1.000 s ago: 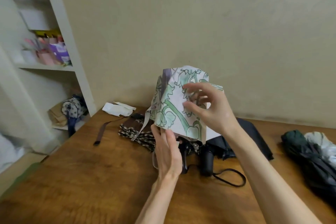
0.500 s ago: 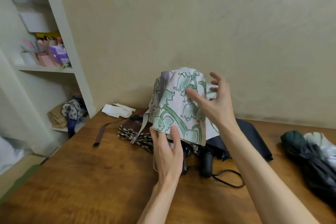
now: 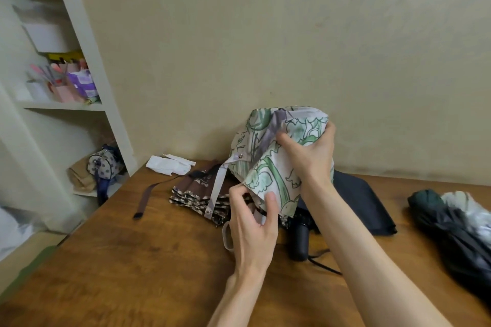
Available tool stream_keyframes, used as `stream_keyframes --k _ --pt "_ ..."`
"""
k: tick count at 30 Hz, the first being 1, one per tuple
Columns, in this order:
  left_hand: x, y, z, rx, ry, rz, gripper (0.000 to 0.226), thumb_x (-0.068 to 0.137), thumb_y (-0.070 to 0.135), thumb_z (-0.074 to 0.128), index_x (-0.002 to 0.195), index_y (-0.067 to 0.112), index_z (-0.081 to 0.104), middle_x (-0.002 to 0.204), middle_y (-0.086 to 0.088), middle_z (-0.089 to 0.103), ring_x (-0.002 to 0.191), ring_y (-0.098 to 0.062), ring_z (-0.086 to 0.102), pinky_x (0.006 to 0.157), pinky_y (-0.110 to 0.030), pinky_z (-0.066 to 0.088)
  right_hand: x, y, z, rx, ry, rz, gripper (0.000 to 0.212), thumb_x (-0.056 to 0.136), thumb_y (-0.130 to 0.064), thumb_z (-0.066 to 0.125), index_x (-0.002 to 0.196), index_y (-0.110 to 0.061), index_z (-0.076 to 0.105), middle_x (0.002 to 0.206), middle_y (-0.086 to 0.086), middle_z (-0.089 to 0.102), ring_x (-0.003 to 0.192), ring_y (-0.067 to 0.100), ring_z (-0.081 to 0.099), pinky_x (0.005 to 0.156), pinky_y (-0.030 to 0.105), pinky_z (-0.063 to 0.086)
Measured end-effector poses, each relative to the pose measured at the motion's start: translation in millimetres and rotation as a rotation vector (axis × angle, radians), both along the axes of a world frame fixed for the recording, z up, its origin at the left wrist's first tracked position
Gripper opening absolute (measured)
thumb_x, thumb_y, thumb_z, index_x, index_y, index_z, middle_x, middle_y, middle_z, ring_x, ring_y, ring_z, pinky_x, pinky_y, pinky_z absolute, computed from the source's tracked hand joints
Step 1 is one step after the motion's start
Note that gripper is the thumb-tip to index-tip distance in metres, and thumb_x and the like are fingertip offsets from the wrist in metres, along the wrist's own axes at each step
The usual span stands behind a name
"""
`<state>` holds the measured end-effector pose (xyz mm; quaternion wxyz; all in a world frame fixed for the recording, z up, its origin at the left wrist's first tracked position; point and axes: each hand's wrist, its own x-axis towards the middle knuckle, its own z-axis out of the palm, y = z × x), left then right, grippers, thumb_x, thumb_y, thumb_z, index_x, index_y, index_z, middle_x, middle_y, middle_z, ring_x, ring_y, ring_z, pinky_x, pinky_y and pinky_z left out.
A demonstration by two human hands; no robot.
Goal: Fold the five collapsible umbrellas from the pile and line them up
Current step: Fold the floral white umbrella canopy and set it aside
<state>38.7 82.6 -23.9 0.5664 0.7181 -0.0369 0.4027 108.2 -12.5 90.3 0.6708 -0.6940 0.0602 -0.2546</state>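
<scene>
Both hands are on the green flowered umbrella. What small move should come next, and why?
Probably the left hand should wrap the loose flaps round the green flowered umbrella, while the right hand grips its top: the cloth is bunched and its strap hangs free.

both hands on the floral umbrella (image 3: 268, 167)
my right hand (image 3: 309, 156) grips its canopy, my left hand (image 3: 252, 225) pinches the lower edge.

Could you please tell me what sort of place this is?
Most likely a room in a home: a wooden table against a plain wall, a white shelf unit holding pens, and a spotted bag on its lower shelf.
</scene>
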Motion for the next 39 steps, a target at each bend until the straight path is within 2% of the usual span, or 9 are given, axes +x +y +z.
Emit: stream_keyframes --k 3,7,13,21,26,29,33,36,39 --pt "-2 -2 3 -0.029 0.004 0.03 0.05 0.099 0.04 0.071 0.134 0.023 0.039 0.137 0.014 0.049 0.11 -0.015 0.07 0.075 -0.04 0.066 -4 -2 2 0.046 -0.043 -0.018 0.068 0.081 -0.03 0.089 0.135 -0.021 0.048 0.119 -0.004 0.068 0.103 0.009 0.069 0.083 0.023 0.056" --pt "-2 -1 4 0.462 -0.143 0.452 0.06 0.093 0.032 0.074 0.143 0.011 0.049 0.144 -0.014 0.044 0.126 -0.036 0.057 0.103 -0.048 0.05 -8 -2 6 0.038 -0.073 -0.094 0.068 0.083 -0.027 0.086 0.136 -0.021 0.045 0.117 -0.007 0.063 0.105 0.01 0.065 0.096 0.032 0.053" --pt "-6 -18 4 0.646 0.012 0.218 0.082 0.095 0.053 0.06 0.162 0.014 0.034 0.157 -0.009 0.042 0.144 -0.026 0.048 0.107 -0.043 0.054 -17 -2 8 0.03 -0.034 -0.068 0.069 0.08 -0.029 0.087 0.132 -0.021 0.043 0.119 -0.001 0.062 0.11 0.021 0.065 0.101 0.048 0.055" --pt "-5 -7 10 0.402 0.114 0.215 0.079 0.092 0.058 0.073 0.158 0.031 0.039 0.126 -0.004 0.075 0.089 -0.025 0.079 0.062 -0.037 0.065 -30 -11 9 0.089 0.026 0.321 0.059 0.075 -0.034 0.097 0.123 -0.029 0.062 0.114 -0.006 0.077 0.104 0.012 0.076 0.093 0.043 0.064" --pt "2 12 15 0.007 0.096 0.004 0.074 0.089 0.05 0.078 0.153 0.027 0.048 0.133 0.022 0.063 0.12 0.011 0.061 0.09 -0.007 0.05 -32 -46 15 -0.137 -0.176 0.301 0.019 0.095 -0.031 0.08 0.113 -0.035 0.075 0.102 -0.007 0.079 0.096 0.007 0.074 0.085 0.031 0.06" --pt "8 28 11 -0.106 0.134 -0.054 0.076 0.086 0.064 0.076 0.151 0.04 0.046 0.143 0.015 0.062 0.132 -0.004 0.06 0.105 -0.033 0.055 -20 -69 -2 -0.308 -0.222 0.005 0.028 0.093 -0.029 0.079 0.118 -0.036 0.07 0.113 -0.012 0.068 0.107 0.007 0.063 0.089 0.034 0.053" --pt "8 42 13 -0.223 0.172 -0.088 0.074 0.081 0.079 0.071 0.145 0.045 0.05 0.134 0.019 0.067 0.12 -0.02 0.069 0.092 -0.068 0.058 -20 -84 -23 -0.249 0.001 0.153 0.059 0.091 -0.042 0.083 0.143 -0.035 0.056 0.13 -0.011 0.064 0.112 0.001 0.064 0.087 0.021 0.053" --pt "7 48 14 -0.243 0.169 -0.075 0.071 0.084 0.077 0.071 0.144 0.044 0.052 0.133 0.018 0.068 0.118 -0.025 0.069 0.089 -0.073 0.057 -23 -85 -32 -0.163 -0.026 0.256 0.034 0.095 -0.025 0.08 0.127 -0.021 0.071 0.102 -0.006 0.081 0.086 0.001 0.076 0.068 0.019 0.06" --pt "10 55 13 -0.245 0.19 -0.056 0.062 0.089 0.061 0.074 0.144 0.046 0.051 0.134 0.026 0.065 0.123 -0.008 0.066 0.09 -0.068 0.059 -20 -88 -33 -0.103 -0.075 0.262 0.02 0.094 -0.02 0.081 0.114 -0.019 0.078 0.099 -0.004 0.083 0.088 0.008 0.079 0.071 0.021 0.061"
